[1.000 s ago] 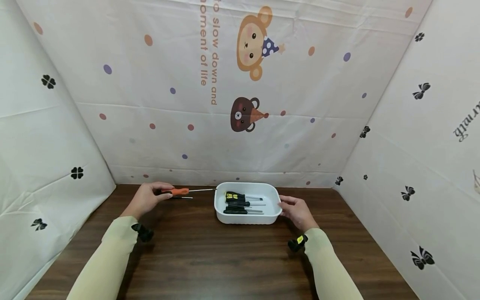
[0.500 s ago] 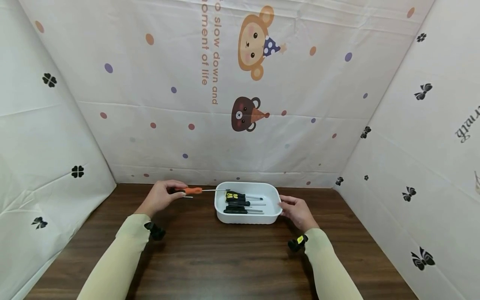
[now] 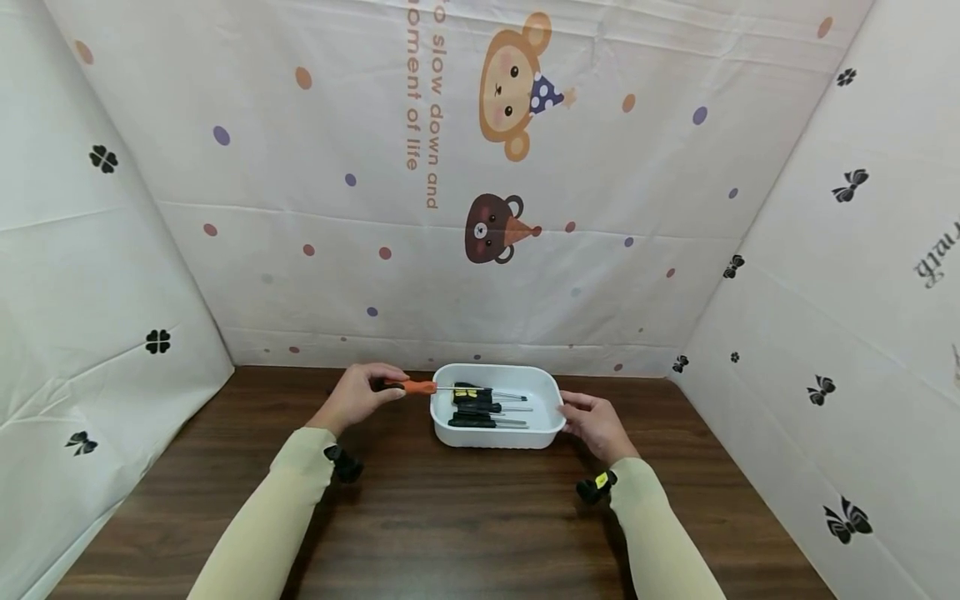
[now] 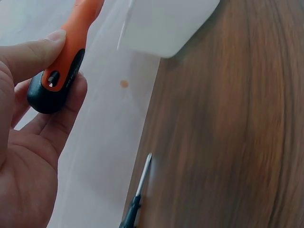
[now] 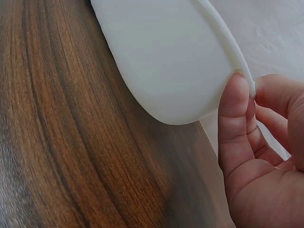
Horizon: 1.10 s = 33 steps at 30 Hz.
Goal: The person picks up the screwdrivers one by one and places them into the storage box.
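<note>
Between thumb and fingers, my left hand (image 3: 362, 395) holds an orange and black screwdriver (image 3: 420, 387) by the end of its handle. Its shaft points right and reaches over the left rim of a white plastic tub (image 3: 542, 390). My right hand (image 3: 596, 422) pinches the tub's right rim, thumb on the near side in the right wrist view. Several dark-handled screwdrivers (image 3: 480, 408) lie in the tub with shafts to the right; one handle has yellow marks. In the left wrist view, another dark-handled screwdriver (image 4: 141, 185) lies on the table below the left hand.
The dark wood table (image 3: 450, 517) carries the tub close to its back edge. A printed white cloth (image 3: 337, 275) rises behind it, with more white cloth at both sides. A small dark camera is strapped on each wrist.
My left hand has moved right with the orange screwdriver, bringing its shaft from the tub's left edge to over the tub. My right hand has stayed on the rim.
</note>
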Motion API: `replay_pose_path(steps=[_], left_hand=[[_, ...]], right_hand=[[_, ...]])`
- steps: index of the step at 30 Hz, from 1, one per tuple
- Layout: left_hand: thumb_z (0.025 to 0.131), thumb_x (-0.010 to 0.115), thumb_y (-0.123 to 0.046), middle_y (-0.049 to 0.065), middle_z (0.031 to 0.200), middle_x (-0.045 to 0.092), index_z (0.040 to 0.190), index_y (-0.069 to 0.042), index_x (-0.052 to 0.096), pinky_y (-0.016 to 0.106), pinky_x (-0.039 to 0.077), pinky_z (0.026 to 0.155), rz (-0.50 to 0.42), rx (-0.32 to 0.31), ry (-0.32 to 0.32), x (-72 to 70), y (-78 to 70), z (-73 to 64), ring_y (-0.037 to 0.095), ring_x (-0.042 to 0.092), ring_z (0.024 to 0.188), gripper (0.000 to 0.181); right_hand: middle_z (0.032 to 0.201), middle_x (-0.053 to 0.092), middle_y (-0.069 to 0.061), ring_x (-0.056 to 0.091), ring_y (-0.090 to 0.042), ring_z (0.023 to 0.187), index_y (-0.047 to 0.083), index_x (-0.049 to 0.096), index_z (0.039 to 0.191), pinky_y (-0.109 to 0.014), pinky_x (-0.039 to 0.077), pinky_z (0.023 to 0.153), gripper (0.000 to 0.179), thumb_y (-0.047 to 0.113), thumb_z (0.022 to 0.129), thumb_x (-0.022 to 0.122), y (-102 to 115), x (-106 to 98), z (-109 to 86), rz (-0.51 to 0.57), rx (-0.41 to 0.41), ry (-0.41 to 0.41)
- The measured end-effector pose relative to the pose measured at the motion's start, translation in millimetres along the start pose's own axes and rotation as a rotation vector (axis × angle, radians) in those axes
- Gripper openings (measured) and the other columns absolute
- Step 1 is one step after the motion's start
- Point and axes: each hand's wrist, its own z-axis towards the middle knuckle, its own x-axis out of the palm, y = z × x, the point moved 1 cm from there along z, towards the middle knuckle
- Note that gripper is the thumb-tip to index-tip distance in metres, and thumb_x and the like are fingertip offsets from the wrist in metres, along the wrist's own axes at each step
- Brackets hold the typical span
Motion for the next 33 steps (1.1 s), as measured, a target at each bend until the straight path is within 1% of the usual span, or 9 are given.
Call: replay_pose_path(steps=[4, 10, 12, 18, 21, 23, 25, 28, 33], left_hand=[[0.090, 0.080, -0.028, 0.001, 0.116, 0.076, 0.112, -0.022, 0.080, 0.038, 0.055, 0.086, -0.027, 0.015, 0.033, 12.0, -4.4, 3.6, 0.022, 0.066, 0.106, 0.022], [0.087, 0.083, -0.026, 0.003, 0.121, 0.075, 0.111, -0.019, 0.081, 0.045, 0.056, 0.094, -0.052, 0.029, 0.016, 25.9, -13.3, 8.9, 0.024, 0.067, 0.112, 0.025], [0.087, 0.084, -0.026, 0.003, 0.121, 0.075, 0.111, -0.019, 0.081, 0.047, 0.056, 0.094, -0.063, 0.030, 0.021, 30.2, -16.4, 10.3, 0.025, 0.067, 0.112, 0.025], [0.088, 0.083, -0.024, 0.001, 0.119, 0.076, 0.112, -0.016, 0.081, 0.041, 0.056, 0.091, -0.082, 0.052, 0.047, 44.2, -23.4, 13.9, 0.023, 0.067, 0.112, 0.025], [0.088, 0.083, -0.020, 0.003, 0.118, 0.076, 0.112, -0.012, 0.081, 0.039, 0.057, 0.091, -0.078, 0.078, 0.049, 51.8, -25.7, 15.8, 0.023, 0.067, 0.110, 0.025], [0.088, 0.083, -0.018, 0.003, 0.116, 0.076, 0.110, -0.013, 0.081, 0.039, 0.057, 0.090, -0.075, 0.092, 0.047, 56.8, -26.6, 16.8, 0.023, 0.068, 0.109, 0.023], [0.087, 0.083, -0.016, 0.002, 0.116, 0.076, 0.108, -0.015, 0.082, 0.042, 0.057, 0.094, -0.072, 0.094, 0.048, 61.2, -28.0, 17.6, 0.023, 0.068, 0.110, 0.021], [0.086, 0.084, -0.015, 0.000, 0.115, 0.076, 0.105, -0.019, 0.082, 0.045, 0.057, 0.095, -0.068, 0.074, 0.056, 68.5, -30.7, 19.2, 0.023, 0.068, 0.109, 0.019], [0.086, 0.084, -0.014, 0.001, 0.115, 0.076, 0.105, -0.017, 0.082, 0.044, 0.057, 0.094, -0.020, 0.084, 0.081, 79.0, -36.6, 21.8, 0.021, 0.068, 0.108, 0.020]], right_hand=[[0.137, 0.063, -0.024, 0.066, -0.015, 0.078, 0.002, 0.062, 0.140, -0.025, 0.060, 0.073, 0.045, 0.010, 0.097, 0.071, 0.7, -1.2, -0.1, 0.006, 0.001, 0.006], [0.138, 0.062, -0.025, 0.066, -0.015, 0.078, 0.001, 0.062, 0.140, -0.024, 0.060, 0.073, 0.045, 0.010, 0.097, 0.071, 0.3, -1.3, -0.5, 0.005, -0.005, 0.008], [0.137, 0.063, -0.024, 0.066, -0.014, 0.078, 0.001, 0.062, 0.140, -0.024, 0.060, 0.073, 0.045, 0.009, 0.097, 0.071, 0.4, -0.7, -1.2, 0.003, -0.006, 0.004], [0.135, 0.064, -0.023, 0.065, -0.013, 0.077, 0.001, 0.062, 0.140, -0.025, 0.060, 0.074, 0.044, 0.010, 0.097, 0.071, 1.6, 0.0, -2.7, -0.007, -0.009, -0.001], [0.134, 0.065, -0.022, 0.065, -0.013, 0.077, 0.001, 0.062, 0.139, -0.026, 0.060, 0.074, 0.044, 0.010, 0.097, 0.071, 1.8, -0.1, -3.1, -0.009, -0.005, -0.006], [0.133, 0.066, -0.021, 0.065, -0.013, 0.077, 0.002, 0.062, 0.139, -0.026, 0.060, 0.074, 0.044, 0.010, 0.097, 0.071, 1.9, 0.0, -3.2, -0.010, -0.003, -0.008], [0.130, 0.068, -0.019, 0.065, -0.013, 0.077, 0.002, 0.062, 0.139, -0.026, 0.060, 0.074, 0.044, 0.010, 0.097, 0.071, 1.8, 0.1, -3.2, -0.009, -0.003, -0.009], [0.126, 0.070, -0.016, 0.065, -0.013, 0.077, 0.001, 0.063, 0.139, -0.026, 0.060, 0.073, 0.044, 0.010, 0.096, 0.072, 2.0, -0.1, -3.1, -0.006, -0.003, -0.010], [0.122, 0.072, -0.013, 0.066, -0.014, 0.077, 0.000, 0.062, 0.138, -0.026, 0.061, 0.073, 0.045, 0.009, 0.096, 0.072, 1.9, -0.1, -2.6, 0.000, -0.003, -0.008]])
